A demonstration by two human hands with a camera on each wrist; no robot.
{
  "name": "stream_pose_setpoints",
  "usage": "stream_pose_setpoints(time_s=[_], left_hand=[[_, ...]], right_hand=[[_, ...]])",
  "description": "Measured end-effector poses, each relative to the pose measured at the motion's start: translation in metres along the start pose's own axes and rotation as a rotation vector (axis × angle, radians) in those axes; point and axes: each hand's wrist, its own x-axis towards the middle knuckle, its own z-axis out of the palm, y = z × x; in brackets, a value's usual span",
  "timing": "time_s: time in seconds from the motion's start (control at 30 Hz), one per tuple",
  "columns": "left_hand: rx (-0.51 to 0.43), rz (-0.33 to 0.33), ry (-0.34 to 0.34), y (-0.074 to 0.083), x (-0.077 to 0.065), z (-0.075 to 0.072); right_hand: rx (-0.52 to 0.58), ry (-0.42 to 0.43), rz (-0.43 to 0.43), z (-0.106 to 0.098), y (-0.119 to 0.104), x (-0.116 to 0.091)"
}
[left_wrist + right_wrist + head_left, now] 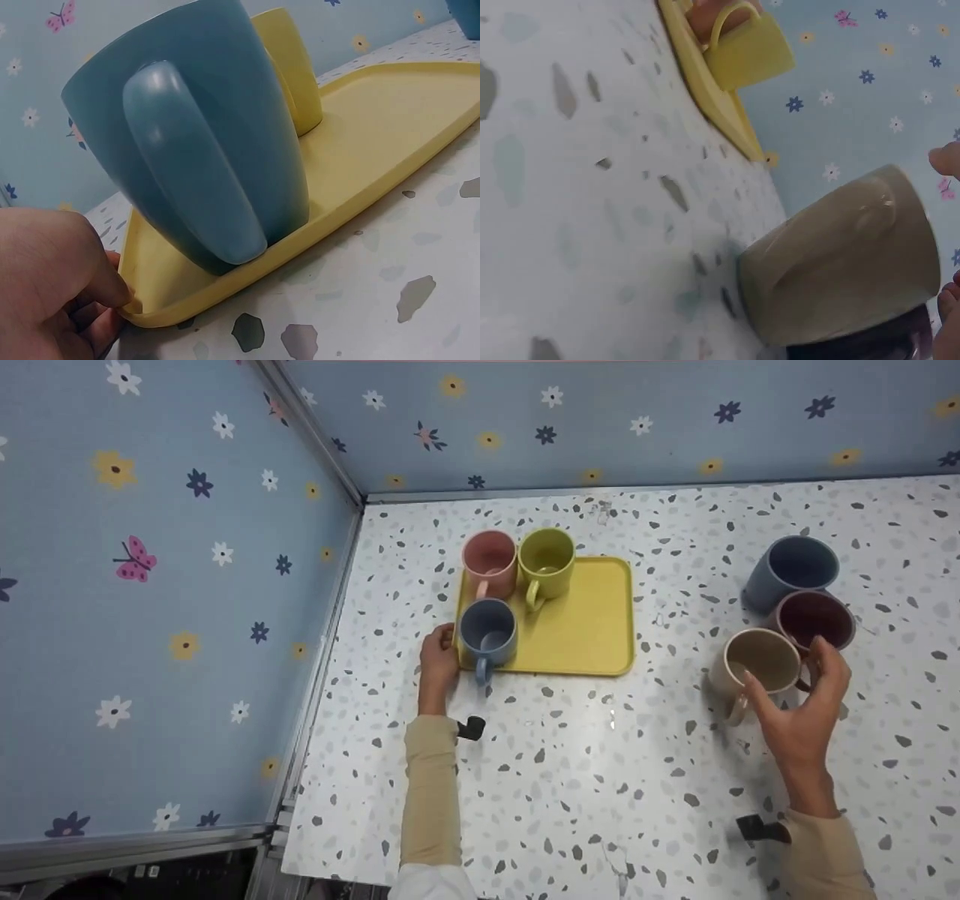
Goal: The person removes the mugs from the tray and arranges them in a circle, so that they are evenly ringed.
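At the left end of a yellow tray (577,622), my left hand (439,660) grips the rim by its near corner, fingers curled. A blue mug (202,135) stands on the tray right beside that hand. Behind it on the tray are a pink mug (491,559) and a yellow-green mug (547,559). On the right, my right hand (806,720) is spread over a beige mug (840,262); in the right wrist view the thumb is apart from its rim. The other fingers are at the gap between it and a maroon mug (814,619), their contact unclear.
A larger blue mug (795,570) stands behind the maroon one, close against it. The speckled white table (570,780) meets a flowered blue panel (637,427) at the back and another panel (187,607) on the left.
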Motion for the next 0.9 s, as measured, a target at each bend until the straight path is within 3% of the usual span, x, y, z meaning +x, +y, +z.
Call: stream_pose_setpoints(time_s=[0.33, 0.77, 0.9], left_hand=[[-0.031, 0.016, 0.019, 0.0, 0.0, 0.002], [-0.02, -0.002, 0.046, 0.001, 0.001, 0.005], [-0.014, 0.025, 0.046, 0.0, 0.001, 0.004]], right_hand=[[0.048, -0.058, -0.137, 0.037, -0.042, 0.035], [0.107, -0.164, -0.111, 0.088, -0.064, 0.057], [0.117, -0.199, -0.126, 0.104, -0.068, 0.06]])
